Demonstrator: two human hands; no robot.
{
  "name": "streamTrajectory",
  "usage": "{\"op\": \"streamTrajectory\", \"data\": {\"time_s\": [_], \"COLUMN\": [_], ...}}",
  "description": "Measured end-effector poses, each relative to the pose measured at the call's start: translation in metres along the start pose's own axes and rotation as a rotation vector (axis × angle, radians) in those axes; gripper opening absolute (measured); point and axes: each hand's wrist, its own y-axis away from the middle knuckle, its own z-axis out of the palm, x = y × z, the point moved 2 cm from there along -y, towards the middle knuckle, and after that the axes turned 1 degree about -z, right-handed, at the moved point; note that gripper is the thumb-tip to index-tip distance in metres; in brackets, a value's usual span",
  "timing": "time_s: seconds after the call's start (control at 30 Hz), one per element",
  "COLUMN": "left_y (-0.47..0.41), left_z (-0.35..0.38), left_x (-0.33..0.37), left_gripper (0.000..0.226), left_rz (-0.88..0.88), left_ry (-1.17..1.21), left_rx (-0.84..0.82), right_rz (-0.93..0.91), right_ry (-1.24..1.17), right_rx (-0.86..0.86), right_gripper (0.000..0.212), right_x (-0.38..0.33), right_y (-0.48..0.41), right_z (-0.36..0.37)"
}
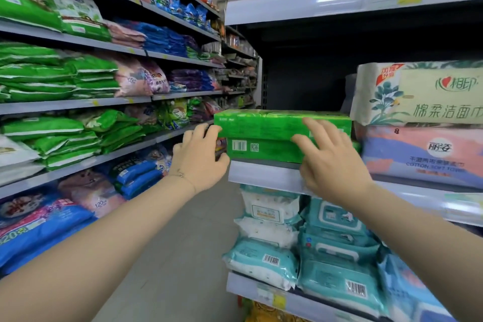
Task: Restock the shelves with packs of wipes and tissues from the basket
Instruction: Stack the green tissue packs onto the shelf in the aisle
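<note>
A green tissue pack lies at the front of the grey middle shelf on the right, its barcode facing me. My left hand grips the pack's left end, fingers curled round its corner. My right hand presses on the pack's front right with straight spread fingers. The basket is out of view.
To the right of the green pack are a pink cotton towel pack and a cream tissue pack stacked on it. Teal and white wipes packs fill the shelf below. Left shelves hold green, blue and pink bags. The aisle floor runs between.
</note>
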Motion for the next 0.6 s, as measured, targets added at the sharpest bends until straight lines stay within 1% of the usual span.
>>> {"op": "streamTrajectory", "data": {"time_s": [0.07, 0.13, 0.17, 0.27, 0.3, 0.43, 0.47, 0.6], "left_y": [0.022, 0.046, 0.057, 0.087, 0.098, 0.14, 0.152, 0.197], "left_z": [0.004, 0.011, 0.015, 0.032, 0.039, 0.077, 0.089, 0.135], "left_x": [-0.005, -0.012, -0.017, -0.031, -0.035, -0.053, -0.059, -0.08], "left_gripper": [0.044, 0.042, 0.044, 0.06, 0.061, 0.045, 0.045, 0.071], "left_rz": [0.085, 0.163, 0.184, 0.207, 0.211, 0.191, 0.173, 0.063], "left_ry": [-0.018, -0.052, -0.06, -0.075, -0.079, -0.036, -0.022, -0.036], "left_rx": [-0.016, -0.028, -0.042, -0.119, -0.14, -0.21, -0.248, -0.512], "right_rz": [-0.073, -0.133, -0.161, -0.241, -0.262, -0.271, -0.262, -0.216], "right_ry": [-0.017, -0.036, -0.056, -0.14, -0.171, -0.285, -0.323, -0.437], "right_rx": [-0.027, -0.039, -0.044, -0.067, -0.085, -0.193, -0.224, -0.401], "right_gripper": [0.045, 0.041, 0.039, 0.036, 0.035, 0.037, 0.036, 0.04], "right_x": [-0.021, -0.046, -0.059, -0.097, -0.11, -0.157, -0.169, -0.208], "right_y": [0.004, 0.009, 0.012, 0.024, 0.031, 0.065, 0.077, 0.13], "right_z": [0.0, 0.002, 0.003, 0.01, 0.014, 0.042, 0.051, 0.092]}}
